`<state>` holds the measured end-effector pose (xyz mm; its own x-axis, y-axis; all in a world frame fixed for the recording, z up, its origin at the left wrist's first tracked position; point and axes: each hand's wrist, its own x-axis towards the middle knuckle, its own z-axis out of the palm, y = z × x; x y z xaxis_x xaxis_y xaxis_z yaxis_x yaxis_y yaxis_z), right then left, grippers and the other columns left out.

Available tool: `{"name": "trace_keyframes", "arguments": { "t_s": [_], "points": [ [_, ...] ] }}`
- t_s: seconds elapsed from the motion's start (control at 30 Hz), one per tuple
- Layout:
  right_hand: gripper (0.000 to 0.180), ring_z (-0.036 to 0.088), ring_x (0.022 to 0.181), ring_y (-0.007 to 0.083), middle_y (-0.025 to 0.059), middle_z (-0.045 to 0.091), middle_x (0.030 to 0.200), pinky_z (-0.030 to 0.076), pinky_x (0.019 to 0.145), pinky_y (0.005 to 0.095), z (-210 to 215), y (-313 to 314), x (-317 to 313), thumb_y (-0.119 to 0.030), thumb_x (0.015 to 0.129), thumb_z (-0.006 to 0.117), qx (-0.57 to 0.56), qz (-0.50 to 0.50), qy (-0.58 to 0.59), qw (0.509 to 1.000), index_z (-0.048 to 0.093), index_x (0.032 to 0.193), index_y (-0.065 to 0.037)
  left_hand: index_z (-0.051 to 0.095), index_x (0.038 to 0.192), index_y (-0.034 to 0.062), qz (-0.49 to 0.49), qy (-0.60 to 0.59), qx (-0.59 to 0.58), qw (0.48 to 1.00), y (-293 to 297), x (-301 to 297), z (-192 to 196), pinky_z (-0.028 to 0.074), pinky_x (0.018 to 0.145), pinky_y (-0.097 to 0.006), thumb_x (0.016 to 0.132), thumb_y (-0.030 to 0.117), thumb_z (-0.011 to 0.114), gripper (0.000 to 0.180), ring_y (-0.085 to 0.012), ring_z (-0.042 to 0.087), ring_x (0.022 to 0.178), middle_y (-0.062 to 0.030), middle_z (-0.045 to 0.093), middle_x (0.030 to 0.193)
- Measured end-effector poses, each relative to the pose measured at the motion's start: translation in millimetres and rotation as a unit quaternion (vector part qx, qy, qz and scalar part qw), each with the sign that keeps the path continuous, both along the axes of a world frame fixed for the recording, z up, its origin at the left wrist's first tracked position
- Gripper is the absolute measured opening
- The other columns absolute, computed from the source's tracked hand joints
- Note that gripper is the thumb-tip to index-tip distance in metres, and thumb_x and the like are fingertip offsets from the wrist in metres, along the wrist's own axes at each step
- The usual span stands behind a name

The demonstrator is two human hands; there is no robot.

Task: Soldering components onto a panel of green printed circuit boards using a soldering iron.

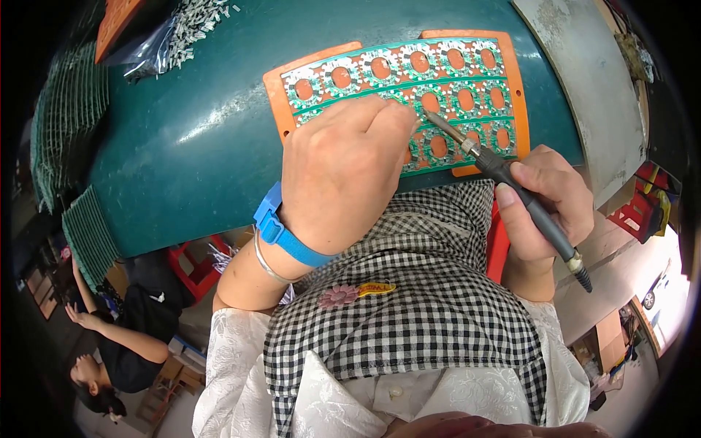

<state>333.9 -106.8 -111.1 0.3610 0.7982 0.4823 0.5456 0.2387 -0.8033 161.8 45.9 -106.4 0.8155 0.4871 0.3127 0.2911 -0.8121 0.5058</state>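
1. On my feed, my left hand [343, 160] curls at 12 o'clock over the circuit board [438, 82]; its fingertips are hidden, so I cannot tell what it grasps.
2. My right hand [556, 193], at 3 o'clock, grips a soldering iron [499, 166], its tip aimed toward 10 o'clock at the board.
3. The board lies in an orange tray [521, 109] at 1 o'clock.
4. Small silvery pieces [193, 29] lie heaped on the green surface [197, 160] at 11 o'clock.
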Motion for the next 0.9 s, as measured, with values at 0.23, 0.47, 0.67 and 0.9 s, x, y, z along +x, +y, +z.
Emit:
{"name": "trace_keyframes", "arguments": {
  "t_s": [0.23, 0.47, 0.67, 0.9],
  "points": [
    [0.022, 0.054, 0.056, 0.0166, 0.011, 0.06, 0.067, 0.04, 0.052, 0.0278, -1.8, -10.0, 1.8, 0.006, 0.069, 0.073, 0.037, -0.043, 0.072, 0.996, 0.062, 0.088, 0.006, 0.067, 0.083, 0.0011, 0.029, -0.018, -0.08, 0.996, -0.9, -14.2, 17.1, 0.047, 0.052, -0.026, 0.077, -0.005, 0.073, 0.01, -0.0155, 0.062, 0.058, -0.0074, 0.064, 0.069],
    [0.022, 0.05, 0.056, 0.0161, 0.0108, 0.059, 0.068, 0.036, 0.053, 0.0279, 1.5, -9.9, 7.7, 0.004, 0.07, 0.071, 0.049, -0.032, 0.092, 0.994, 0.061, 0.089, 0.006, 0.069, 0.084, 0.0012, 0.025, -0.025, -0.085, 0.996, -0.7, -25.4, 25.7, 0.044, 0.05, -0.025, 0.076, -0.006, 0.074, 0.011, -0.0128, 0.057, 0.055, -0.0055, 0.062, 0.067],
    [0.023, 0.05, 0.054, 0.0169, 0.0111, 0.059, 0.067, 0.036, 0.051, 0.0288, 3.8, -11.5, 10.3, 0.002, 0.067, 0.072, 0.039, -0.029, 0.081, 0.996, 0.06, 0.087, 0.005, 0.068, 0.083, 0.0012, 0.033, -0.019, -0.088, 0.995, -5.1, -22.9, 34.9, 0.044, 0.05, -0.026, 0.073, -0.008, 0.074, 0.015, -0.0143, 0.057, 0.054, -0.0062, 0.063, 0.068],
    [0.022, 0.051, 0.054, 0.0173, 0.0101, 0.058, 0.067, 0.037, 0.051, 0.029, 6.0, -13.1, 12.1, 0.002, 0.066, 0.072, 0.034, -0.044, 0.075, 0.996, 0.061, 0.085, 0.004, 0.068, 0.085, 0.0028, 0.01, -0.026, -0.082, 0.996, -1.3, -21.9, 31.8, 0.047, 0.052, -0.03, 0.069, -0.007, 0.075, 0.02, -0.0192, 0.059, 0.057, -0.0067, 0.061, 0.068]
  ]
}}
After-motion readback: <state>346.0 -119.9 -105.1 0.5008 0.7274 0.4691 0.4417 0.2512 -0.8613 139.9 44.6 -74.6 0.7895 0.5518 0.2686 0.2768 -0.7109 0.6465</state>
